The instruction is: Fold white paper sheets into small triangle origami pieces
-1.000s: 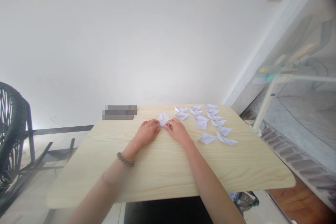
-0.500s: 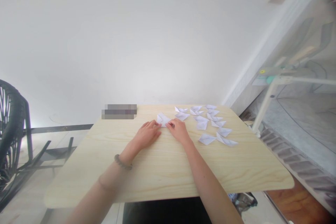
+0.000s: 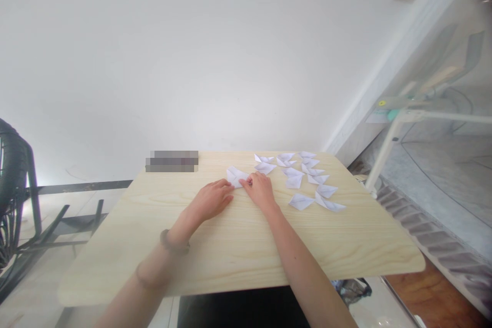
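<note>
A folded white sheet of paper (image 3: 235, 174) lies on the wooden tabletop in front of me. My left hand (image 3: 212, 198) rests flat at its left side, fingers stretched out and the tips touching the near left corner. My right hand (image 3: 259, 188) has curled fingers, with the thumb and forefinger pinching the paper's right part. The fold under those right fingers is partly hidden. To the right lie several folded white paper pieces with pointed ends, among them a front left one (image 3: 301, 201) and a front right one (image 3: 330, 203).
The light wooden table (image 3: 215, 256) stands against a white wall (image 3: 230, 61). A blurred-out grey patch (image 3: 171, 161) covers something at its back left. A black woven chair (image 3: 17, 179) is on the left, a white metal frame (image 3: 386, 151) on the right.
My right thumb has slid a little left over the paper. My left fingers have shifted slightly back toward its lower corner. The whole view has moved a little.
</note>
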`<state>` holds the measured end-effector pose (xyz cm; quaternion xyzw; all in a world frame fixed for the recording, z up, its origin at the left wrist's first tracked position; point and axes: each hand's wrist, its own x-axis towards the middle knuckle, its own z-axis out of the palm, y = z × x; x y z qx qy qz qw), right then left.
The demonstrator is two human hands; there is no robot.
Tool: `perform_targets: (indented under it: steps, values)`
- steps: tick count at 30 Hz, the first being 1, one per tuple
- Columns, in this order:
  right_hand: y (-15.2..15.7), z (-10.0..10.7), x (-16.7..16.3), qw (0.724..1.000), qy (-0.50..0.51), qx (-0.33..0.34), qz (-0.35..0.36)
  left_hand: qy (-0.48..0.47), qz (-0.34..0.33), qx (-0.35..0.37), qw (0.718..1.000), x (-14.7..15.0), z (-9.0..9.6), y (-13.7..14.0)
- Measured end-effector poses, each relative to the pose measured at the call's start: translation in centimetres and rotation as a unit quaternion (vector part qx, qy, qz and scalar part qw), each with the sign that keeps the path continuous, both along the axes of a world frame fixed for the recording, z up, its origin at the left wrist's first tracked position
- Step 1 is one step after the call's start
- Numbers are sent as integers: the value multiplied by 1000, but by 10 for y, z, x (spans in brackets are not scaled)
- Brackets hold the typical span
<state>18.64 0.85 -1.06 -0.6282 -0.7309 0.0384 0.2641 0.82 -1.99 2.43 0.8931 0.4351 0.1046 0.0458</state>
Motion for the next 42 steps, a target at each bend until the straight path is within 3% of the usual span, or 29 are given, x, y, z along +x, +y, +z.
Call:
perform_targets:
  steps: [4, 13, 24, 31, 42]
  values:
    - [0, 2, 3, 1000, -8, -9, 28, -1, 10, -16, 1000, 1, 7, -4]
    - [-1, 5, -2, 999, -43, -11, -8, 24, -3, 0, 1000, 5, 8, -4]
    - [-3, 6, -4, 1000, -14, -18, -14, 66, 18, 37, 997, 13, 5, -7]
    - [-1, 1, 3, 998, 54, -14, 17, 88, 38, 37, 995, 20, 8, -10]
    - [9, 4, 23, 972, 198, -81, 97, 90, 40, 16, 995, 20, 10, -8]
